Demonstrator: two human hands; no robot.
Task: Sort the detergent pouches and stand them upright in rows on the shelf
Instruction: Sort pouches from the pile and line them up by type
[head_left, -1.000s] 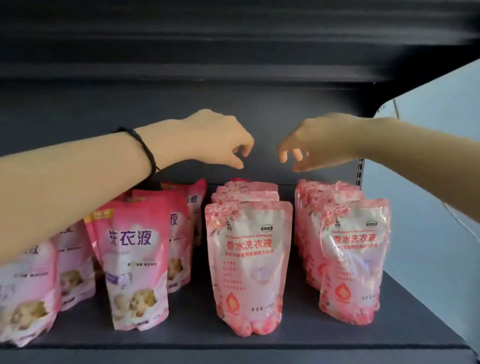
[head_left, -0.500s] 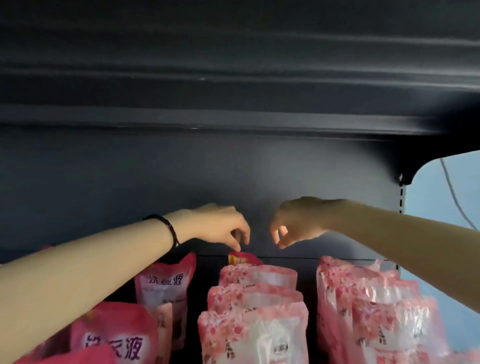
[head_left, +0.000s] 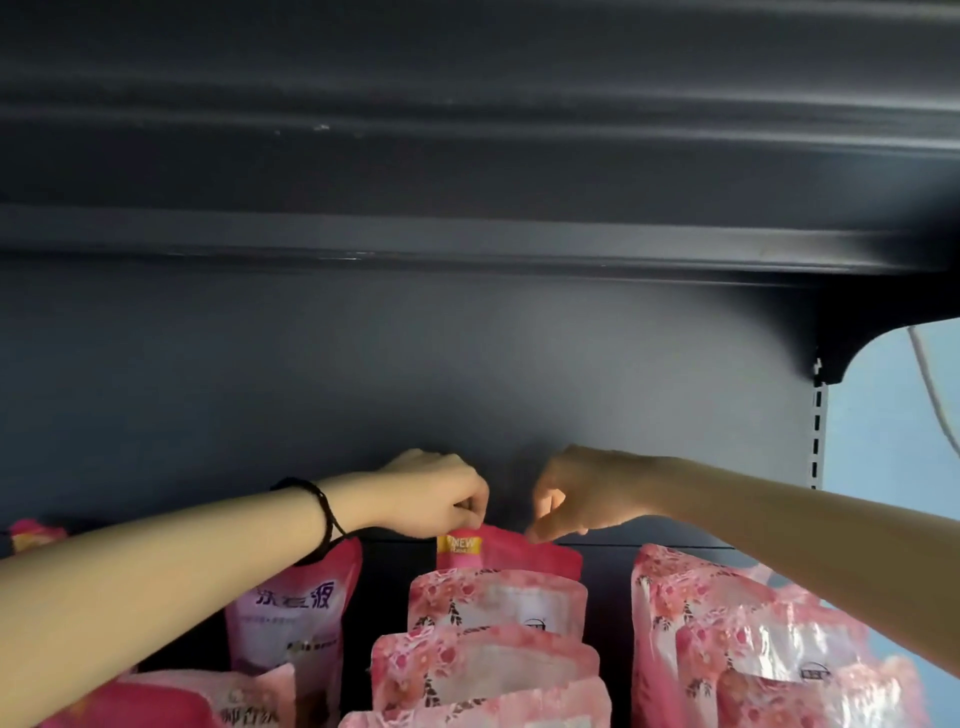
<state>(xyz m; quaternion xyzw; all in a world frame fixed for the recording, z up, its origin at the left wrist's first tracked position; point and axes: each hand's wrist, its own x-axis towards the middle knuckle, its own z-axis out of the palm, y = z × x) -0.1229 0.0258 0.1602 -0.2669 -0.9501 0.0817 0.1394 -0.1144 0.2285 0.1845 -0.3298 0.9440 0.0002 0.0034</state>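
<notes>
A dark pink pouch (head_left: 511, 553) with a yellow "NEW" corner stands at the back of the middle row, behind several light floral pouches (head_left: 493, 603). My left hand (head_left: 436, 496), with a black wristband, pinches the top left corner of that dark pink pouch. My right hand (head_left: 587, 493) holds its top edge at the right with thumb and fingertips. Another dark pink pouch with purple writing (head_left: 296, 608) stands in the left row, partly behind my left arm. A row of floral pouches (head_left: 737, 639) stands at the right.
The dark back panel (head_left: 467, 364) of the shelf rises just behind the hands. The underside of the shelf above (head_left: 467, 234) hangs overhead. A slotted upright (head_left: 818, 431) marks the right end, with a pale wall and a cable beyond it.
The view has tilted up, so the pouches sit lower in frame. Both hands have moved to the back of the middle row and closed on the top of the dark pink pouch, which now shows higher.
</notes>
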